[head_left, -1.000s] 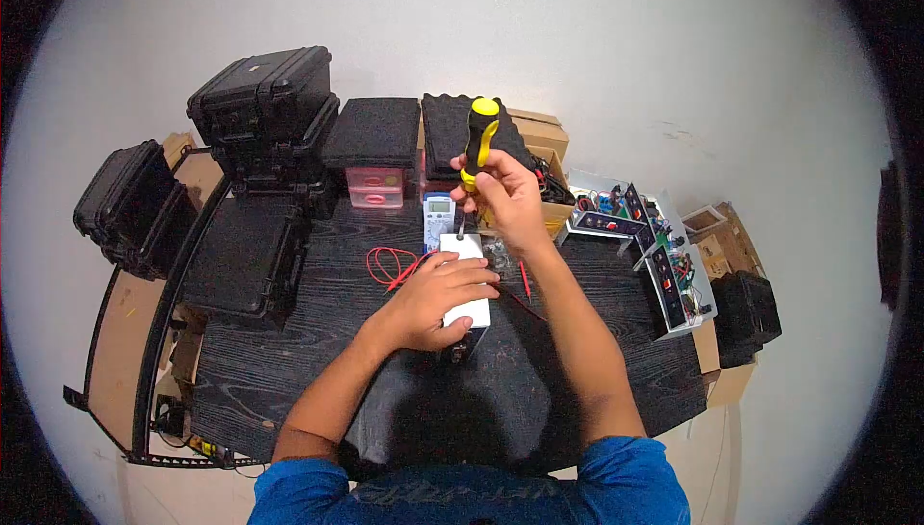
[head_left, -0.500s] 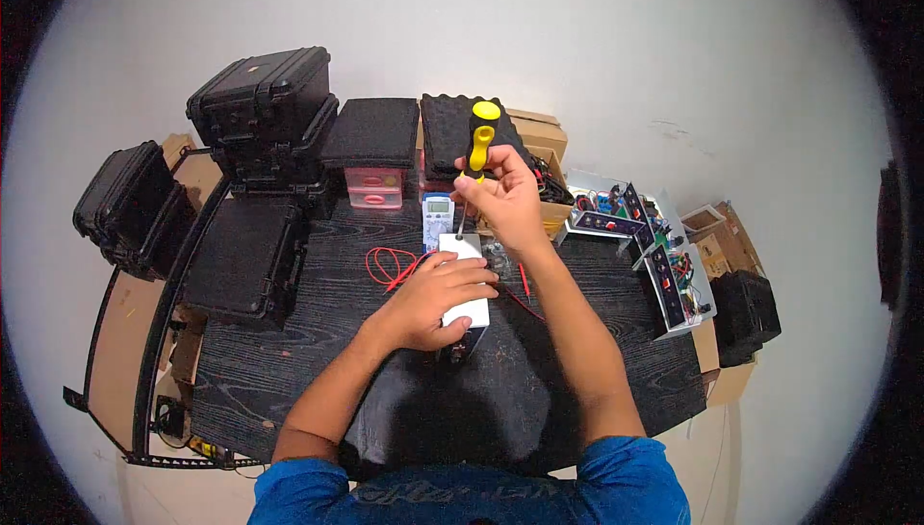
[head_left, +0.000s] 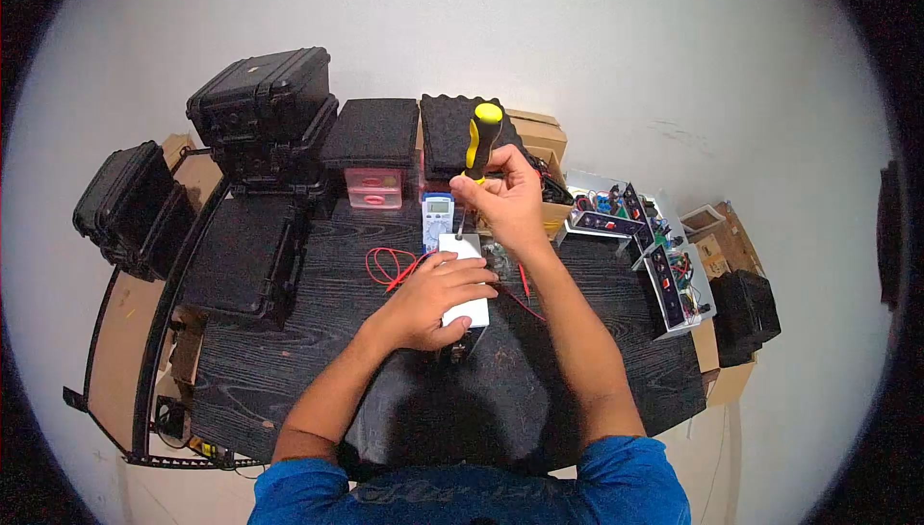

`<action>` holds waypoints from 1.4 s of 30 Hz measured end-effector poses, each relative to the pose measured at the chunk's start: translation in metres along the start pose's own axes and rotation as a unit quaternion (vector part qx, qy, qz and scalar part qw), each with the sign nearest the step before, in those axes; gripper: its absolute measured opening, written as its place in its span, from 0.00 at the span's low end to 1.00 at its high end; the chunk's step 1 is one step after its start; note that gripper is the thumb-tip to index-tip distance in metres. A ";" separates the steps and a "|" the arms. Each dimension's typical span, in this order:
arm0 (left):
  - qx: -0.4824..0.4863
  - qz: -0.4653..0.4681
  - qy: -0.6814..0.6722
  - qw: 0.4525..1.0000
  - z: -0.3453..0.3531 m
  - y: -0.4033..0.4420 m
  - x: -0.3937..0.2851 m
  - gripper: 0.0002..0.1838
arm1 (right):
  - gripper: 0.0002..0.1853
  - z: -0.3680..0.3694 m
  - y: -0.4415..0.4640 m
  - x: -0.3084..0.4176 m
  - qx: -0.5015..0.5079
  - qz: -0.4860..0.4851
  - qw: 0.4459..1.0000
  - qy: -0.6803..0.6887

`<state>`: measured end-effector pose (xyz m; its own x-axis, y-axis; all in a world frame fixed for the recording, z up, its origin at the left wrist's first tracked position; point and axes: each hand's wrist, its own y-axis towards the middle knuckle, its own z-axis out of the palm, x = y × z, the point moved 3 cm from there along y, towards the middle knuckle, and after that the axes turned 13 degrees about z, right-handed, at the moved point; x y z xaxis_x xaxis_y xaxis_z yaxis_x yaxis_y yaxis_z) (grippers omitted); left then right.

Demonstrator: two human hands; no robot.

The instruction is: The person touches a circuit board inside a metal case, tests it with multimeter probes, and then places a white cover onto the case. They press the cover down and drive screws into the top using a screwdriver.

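Note:
In my right hand [head_left: 505,200] is a screwdriver with a yellow and black handle [head_left: 484,145]. The fingers close round the lower end of the handle. Its shaft points down, and the tip meets the far end of a white-topped box [head_left: 464,306], at a dark round spot. My left hand [head_left: 435,299] lies across the top of that box and grips it, thumb on the near side and fingers reaching over to the right. Just behind the box is a blue and white multimeter [head_left: 439,213]. Red test leads [head_left: 387,265] curl to its left.
Black hard cases [head_left: 260,102] are stacked at the left. Small pink-fronted drawers [head_left: 373,188] and dark foam [head_left: 472,126] stand at the back. Open white enclosures with wiring [head_left: 679,280] sit at the right of the black table [head_left: 597,332], near a cardboard box [head_left: 553,217].
The screwdriver handle has turned about its axis, so a darker side now shows, and its top leans slightly to the right. My left hand and the box stay in place.

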<state>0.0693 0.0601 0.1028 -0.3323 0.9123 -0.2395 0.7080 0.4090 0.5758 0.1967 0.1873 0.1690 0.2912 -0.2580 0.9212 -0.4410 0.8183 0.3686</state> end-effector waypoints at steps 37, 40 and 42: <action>-0.102 0.010 0.020 0.995 0.013 -0.009 0.008 0.52 | 0.17 -0.145 -0.116 -0.070 -0.181 0.153 0.839 -0.490; -0.130 -0.015 -0.018 0.991 0.028 -0.014 0.016 0.72 | 0.23 -0.114 -0.114 -0.061 -0.087 0.174 0.930 -0.312; -0.073 -0.071 -0.040 0.994 0.034 -0.010 0.018 0.81 | 0.27 -0.094 -0.118 -0.053 -0.046 0.181 0.961 -0.204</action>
<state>0.0768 0.0727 0.0663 -0.3677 0.8472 -0.3835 0.5572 0.5308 0.6386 0.3127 0.1524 0.0645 -0.2315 -0.1130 0.9663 -0.3681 0.9296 0.0205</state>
